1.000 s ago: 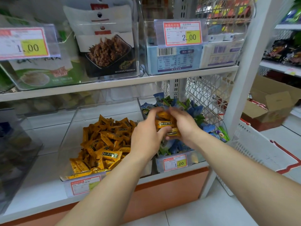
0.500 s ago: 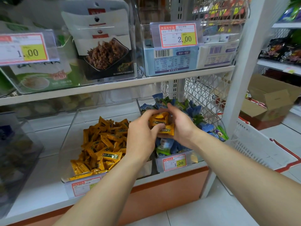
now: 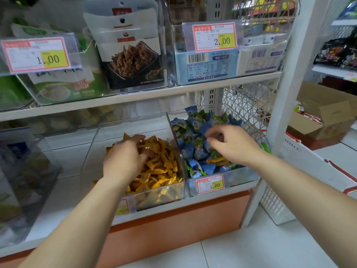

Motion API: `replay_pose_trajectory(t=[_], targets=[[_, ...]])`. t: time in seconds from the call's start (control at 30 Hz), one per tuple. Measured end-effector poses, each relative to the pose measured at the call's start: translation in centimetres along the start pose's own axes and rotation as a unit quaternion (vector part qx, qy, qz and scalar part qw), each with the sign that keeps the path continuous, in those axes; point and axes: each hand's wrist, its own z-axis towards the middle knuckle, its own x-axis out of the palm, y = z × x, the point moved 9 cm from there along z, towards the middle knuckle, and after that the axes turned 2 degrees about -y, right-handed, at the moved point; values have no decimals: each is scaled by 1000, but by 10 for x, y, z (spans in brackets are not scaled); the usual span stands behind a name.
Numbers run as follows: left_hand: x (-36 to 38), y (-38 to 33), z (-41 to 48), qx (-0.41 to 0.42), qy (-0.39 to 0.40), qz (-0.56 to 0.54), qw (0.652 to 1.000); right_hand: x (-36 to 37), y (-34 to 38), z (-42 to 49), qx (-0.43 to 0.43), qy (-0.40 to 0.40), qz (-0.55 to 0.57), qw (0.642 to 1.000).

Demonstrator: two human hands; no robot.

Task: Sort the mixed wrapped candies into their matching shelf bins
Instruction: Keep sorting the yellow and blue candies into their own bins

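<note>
Both hands down in the two candy bins on the lower shelf.

The left hand (image 3: 123, 161) rests fingers-down on the yellow candies (image 3: 162, 167) in the clear left bin (image 3: 154, 196) (motion blur hides whether it grips any). The right hand (image 3: 231, 146) hovers over the blue candies (image 3: 193, 130) in the right bin (image 3: 237, 178) — fingers loosely curled, nothing visibly held. One stray yellow candy (image 3: 218, 161) lies among the blue, just under that wrist.
</note>
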Motion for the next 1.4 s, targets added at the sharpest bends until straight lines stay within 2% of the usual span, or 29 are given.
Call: replay_pose_trajectory(t=[0.07,0.13,0.23,0.3,0.37,0.47,0.6,0.7,0.8,0.87,0.97,1.07,1.13,1.2,1.27,1.4], targets=[[-8,-13,-4,40,-26,29,998,16,7,-9,-15,71,32,997],[-12,-37,-14,117,-42,-17,992,43,10,-23,-15,187,29,982],[17,-67,-39,174,62,-93,978,71,-1,-40,-37,290,-99,951],[44,-68,-48,138,134,-111,975,78,-6,-44,-54,310,-163,935],[62,-62,-51,103,166,-101,976,82,-7,-45,-59,320,-180,928],[69,-60,-52,118,158,-58,979,92,-7,-48,-63,337,-212,915],[69,-65,-54,138,135,-14,981,98,-9,-46,-27,358,-219,907],[70,-64,-53,137,142,-22,980,95,-8,-44,-28,364,-164,916],[64,-64,-50,139,146,-59,978,83,-7,-44,0,371,-29,928],[46,-69,-45,149,94,-80,981,70,-6,-39,-10,336,-1,942],[20,-89,-43,193,-3,-101,976,34,-10,-23,-13,211,49,976],[17,-120,-45,242,-30,-100,965,-7,-28,-14,40,76,108,990],[34,-145,-44,259,-1,-114,959,-28,-44,-15,84,-7,108,991],[62,-167,-41,248,62,-132,958,-36,-57,-22,114,-48,112,986],[91,-183,-37,233,124,-127,956,-38,-68,-30,136,-61,112,982],[126,-200,-26,214,180,-127,952,-38,-85,-43,171,-64,136,974]])
